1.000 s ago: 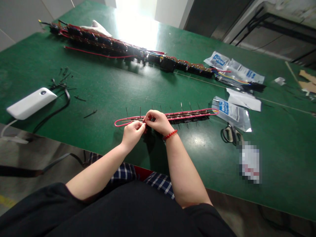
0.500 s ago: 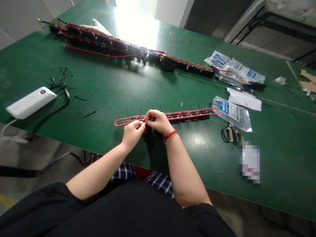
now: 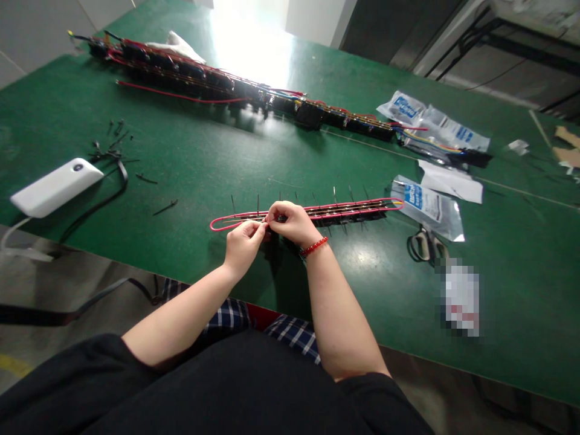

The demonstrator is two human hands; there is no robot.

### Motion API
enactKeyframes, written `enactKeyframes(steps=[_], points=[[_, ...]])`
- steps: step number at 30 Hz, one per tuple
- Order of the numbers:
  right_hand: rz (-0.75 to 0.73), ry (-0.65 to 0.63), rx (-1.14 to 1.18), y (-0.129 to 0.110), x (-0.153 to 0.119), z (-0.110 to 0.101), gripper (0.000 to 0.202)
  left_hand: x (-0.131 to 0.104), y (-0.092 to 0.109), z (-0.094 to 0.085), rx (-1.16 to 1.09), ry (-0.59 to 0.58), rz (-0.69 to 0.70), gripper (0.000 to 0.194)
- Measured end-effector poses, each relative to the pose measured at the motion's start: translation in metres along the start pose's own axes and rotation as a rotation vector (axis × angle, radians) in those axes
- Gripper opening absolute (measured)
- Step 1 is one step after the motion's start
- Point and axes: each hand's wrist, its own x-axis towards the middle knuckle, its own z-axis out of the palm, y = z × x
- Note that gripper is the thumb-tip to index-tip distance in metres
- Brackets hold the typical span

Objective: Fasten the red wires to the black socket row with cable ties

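Observation:
A long, narrow black wire assembly (image 3: 353,210) lies across the green table in front of me, with a red cable looped along it and several thin black ties sticking out on both sides. Over its left part, my left hand (image 3: 244,244) is closed in a pinch, fingertips at the assembly's near edge. My right hand (image 3: 292,223), above a red bead bracelet (image 3: 314,246), also pinches at the same spot, its fingertips touching or nearly touching the left ones. Whatever is between the fingertips is too small to make out.
A longer wired assembly (image 3: 217,81) stretches across the back of the green table (image 3: 203,151). To the left are a white device (image 3: 57,187) and loose black ties (image 3: 109,151). Scissors (image 3: 426,246), plastic bags (image 3: 428,205) and white paper (image 3: 451,181) lie to the right.
Both hands stay pinched at the same place, with only a very slight shift of the fingers. The view has moved a little.

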Motion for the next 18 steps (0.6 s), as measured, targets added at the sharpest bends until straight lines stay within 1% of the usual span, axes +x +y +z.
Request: enactKeyframes(steps=[2,7,10,14,18], points=[[0.034,0.000,0.051,-0.0022,-0.0006,0.0006,0.003,0.0006,-0.0015,0.0004,-0.025,0.007,-0.008,0.025],[0.135,-0.013,0.142,-0.0063,-0.0007,0.0019,0.020,0.0012,-0.0029,0.0015,-0.095,-0.008,-0.026,0.024],[0.135,-0.036,0.128,-0.0054,0.0007,0.0005,0.019,0.0004,-0.0017,0.0016,-0.101,-0.008,-0.028,0.025],[0.105,-0.035,0.078,-0.0032,0.0023,-0.0021,0.013,-0.0012,0.0017,0.0011,-0.060,0.002,0.004,0.025],[0.085,-0.046,0.112,-0.0038,0.0028,-0.0028,0.012,-0.0018,0.0042,0.0003,-0.029,0.003,0.030,0.024]])
